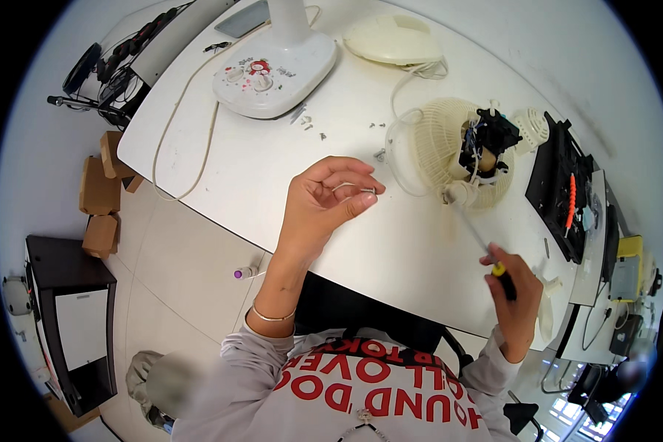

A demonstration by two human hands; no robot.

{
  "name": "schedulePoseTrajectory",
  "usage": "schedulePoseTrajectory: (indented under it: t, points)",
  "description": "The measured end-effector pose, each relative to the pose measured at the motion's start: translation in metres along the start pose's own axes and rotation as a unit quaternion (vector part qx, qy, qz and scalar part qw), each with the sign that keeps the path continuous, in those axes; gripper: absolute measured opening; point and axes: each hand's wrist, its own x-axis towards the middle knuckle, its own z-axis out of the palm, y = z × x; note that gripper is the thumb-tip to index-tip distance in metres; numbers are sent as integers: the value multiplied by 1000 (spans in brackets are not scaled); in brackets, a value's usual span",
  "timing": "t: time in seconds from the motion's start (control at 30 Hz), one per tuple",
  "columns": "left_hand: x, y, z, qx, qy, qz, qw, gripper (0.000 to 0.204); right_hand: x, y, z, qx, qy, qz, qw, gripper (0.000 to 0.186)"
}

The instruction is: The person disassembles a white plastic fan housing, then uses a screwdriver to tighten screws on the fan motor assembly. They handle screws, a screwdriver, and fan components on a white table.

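Observation:
My left hand [330,195] is raised over the white table, pinching a small metal screw [369,191] between thumb and fingertips. In my right hand [518,295] is a screwdriver [478,239] with a black and yellow handle. Its long shaft slants up and left towards a cream fan's rear housing. The fan's wire guard [436,132] lies on the table, with the black motor part [491,140] and its wires exposed on top. Whether the screwdriver's tip touches the fan, I cannot tell. Several loose screws [307,121] lie beyond my left hand.
A white fan base [272,77] with knobs and a red print stands at the far left of the table. Behind the guard sits a cream base [393,39] with a cord. A black tool case [565,184] is on the right, and cardboard boxes [100,184] are on the left.

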Motion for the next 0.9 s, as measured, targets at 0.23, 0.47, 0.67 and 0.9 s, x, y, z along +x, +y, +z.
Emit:
schedulePoseTrajectory:
  t: [0.23,0.47,0.67,0.9]
  points:
    - [1,-9,6,-47,-110,-5,993,19,-4,-18,-7,-51,-8,-63,997,47]
    - [-3,-12,20,-55,-105,-12,993,19,-3,-13,-1,-54,-17,-68,996,46]
    - [-2,-21,18,-44,-107,-5,993,19,-4,-7,0,-53,-15,-70,996,45]
    - [3,-23,26,-25,-104,8,994,17,-3,3,-2,-48,-16,-64,997,45]
